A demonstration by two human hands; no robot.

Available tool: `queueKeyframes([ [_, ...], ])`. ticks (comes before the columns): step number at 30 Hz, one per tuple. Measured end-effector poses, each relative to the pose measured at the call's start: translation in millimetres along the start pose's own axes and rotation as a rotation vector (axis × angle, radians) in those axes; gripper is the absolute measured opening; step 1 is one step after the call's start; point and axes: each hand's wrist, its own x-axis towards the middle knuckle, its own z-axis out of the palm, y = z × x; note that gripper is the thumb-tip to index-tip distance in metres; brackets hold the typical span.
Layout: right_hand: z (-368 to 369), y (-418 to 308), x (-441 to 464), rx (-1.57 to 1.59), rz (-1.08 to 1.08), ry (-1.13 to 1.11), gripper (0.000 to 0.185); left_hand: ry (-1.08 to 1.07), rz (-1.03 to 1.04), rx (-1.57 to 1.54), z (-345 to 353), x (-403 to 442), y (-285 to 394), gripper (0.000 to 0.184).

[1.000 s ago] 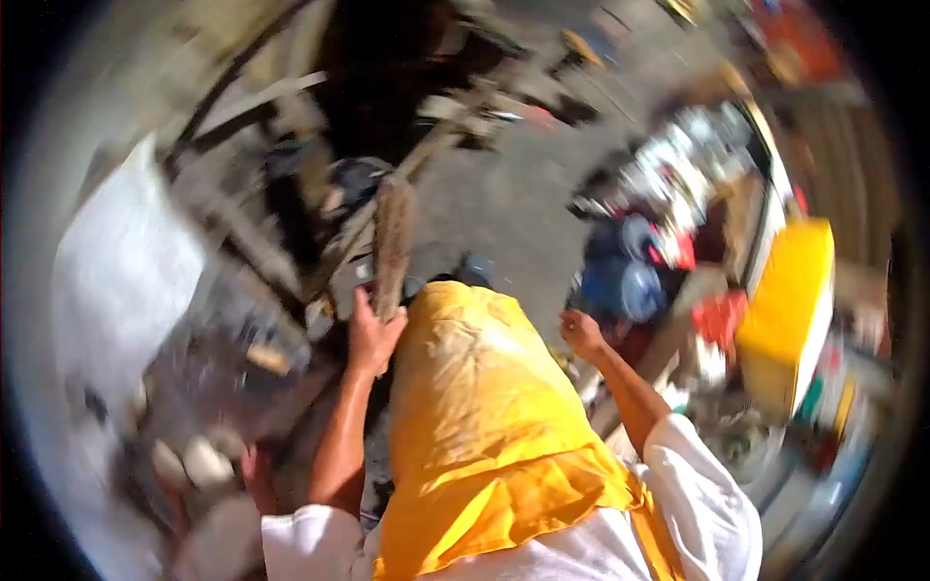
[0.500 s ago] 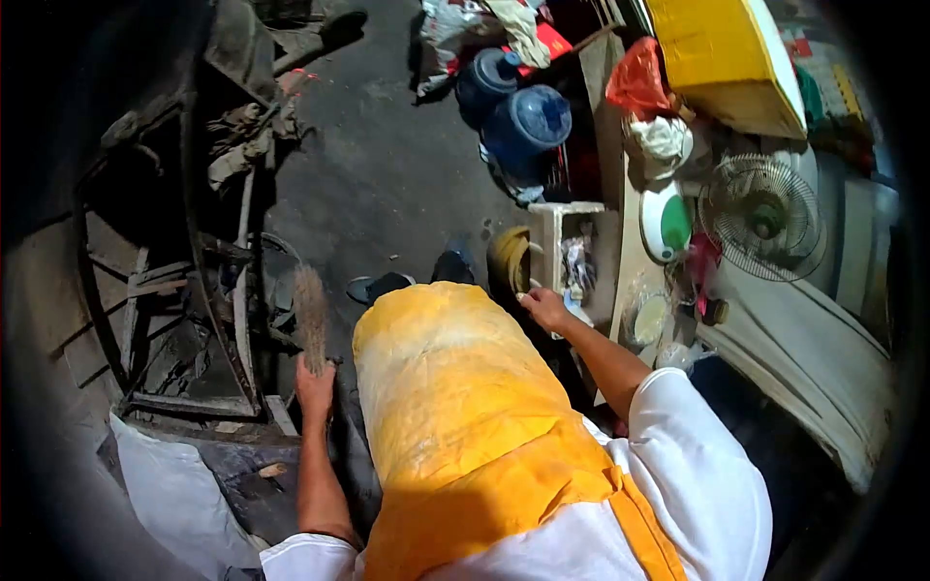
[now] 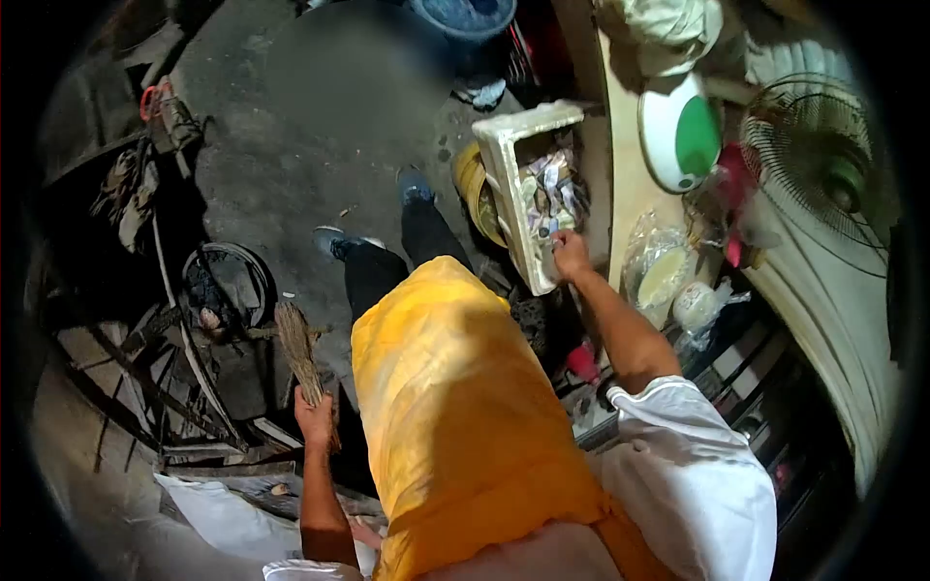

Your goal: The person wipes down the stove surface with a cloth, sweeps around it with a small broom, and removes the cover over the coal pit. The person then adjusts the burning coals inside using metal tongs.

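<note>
My left hand (image 3: pixel 314 422) is closed around the bound end of a short straw whisk broom (image 3: pixel 295 349), its bristles pointing away over the floor. On the other side, my right hand (image 3: pixel 572 256) hovers at the near end of a white foam box (image 3: pixel 501 174), its fingers curled together. Whether it pinches a note or rests on the box wall is hidden. Inside the box lie crumpled papers (image 3: pixel 554 189) that look like banknotes. A yellow tub (image 3: pixel 477 198) shows behind the box's left wall. An orange-yellow apron (image 3: pixel 436 358) covers my front.
A dark round basin (image 3: pixel 254 281) and a wooden frame (image 3: pixel 184 329) stand to the left. On the right, a counter (image 3: pixel 625 145) bears a green-and-white round-ended object (image 3: pixel 683 136), plastic bags (image 3: pixel 702 308) and a fan (image 3: pixel 814 165). A blue water container (image 3: pixel 465 15) stands ahead.
My view has shifted, bringing the foam box's contents into clearer sight. The right hand has moved from beside the yellow tub to the box's near end. The broom now leans more to the left.
</note>
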Motion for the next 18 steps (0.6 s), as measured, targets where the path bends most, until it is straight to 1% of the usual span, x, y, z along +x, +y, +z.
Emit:
queueKeyframes([
  [1, 5, -2, 7, -0.025, 0.018, -0.002, 0.023, 0.030, 0.056, 0.006, 4, 12, -10, 0.035],
  [2, 12, -3, 16, 0.023, 0.081, -0.048, 0.026, 0.059, 0.113, 0.011, 7, 21, -16, 0.037],
  [3, 21, 1, 27, 0.071, 0.141, -0.093, 0.029, 0.051, 0.100, 0.040, 9, 25, -13, 0.037],
  [4, 32, 9, 37, 0.119, 0.143, -0.139, 0.032, 0.020, -0.007, 0.042, 10, 29, -5, 0.038],
  [5, 42, 16, 44, 0.111, 0.173, -0.130, 0.050, -0.006, -0.112, 0.043, 11, 34, 1, 0.039],
  [6, 50, 20, 52, 0.089, 0.239, -0.118, 0.059, -0.063, -0.093, 0.061, 8, 38, 0, 0.036],
  [7, 59, 26, 63, 0.065, 0.303, -0.104, 0.068, -0.062, -0.096, 0.081, 6, 41, 2, 0.036],
  [8, 67, 28, 79, 0.074, 0.316, -0.109, 0.068, -0.067, -0.120, 0.106, 6, 43, 3, 0.035],
  [9, 77, 30, 96, 0.323, 0.445, -0.123, 0.073, -0.072, -0.145, 0.129, 4, 43, 3, 0.035],
  [10, 87, 26, 91, 0.381, 0.359, -0.103, 0.069, -0.109, -0.131, 0.073, -8, 47, -10, 0.033],
  [11, 94, 19, 86, 0.441, 0.271, -0.088, 0.066, -0.115, -0.126, 0.090, -20, 51, -20, 0.033],
  [12, 102, 13, 81, 0.501, 0.183, -0.078, 0.062, -0.100, -0.046, 0.156, -30, 59, -31, 0.033],
  [14, 102, 20, 60, 0.419, -0.031, -0.062, 0.051, -0.070, -0.079, 0.120, -18, 51, 6, 0.034],
  [16, 105, 20, 34, 0.453, -0.105, 0.261, 0.033, -0.059, -0.036, 0.105, -16, 43, 34, 0.035],
  [17, 96, 27, 26, 0.387, -0.089, 0.213, 0.034, -0.047, -0.017, 0.088, -15, 41, 42, 0.035],
  [18, 120, 64, 28, 0.588, -0.124, 0.196, 0.032, -0.041, 0.054, 0.113, -16, 40, 46, 0.034],
])
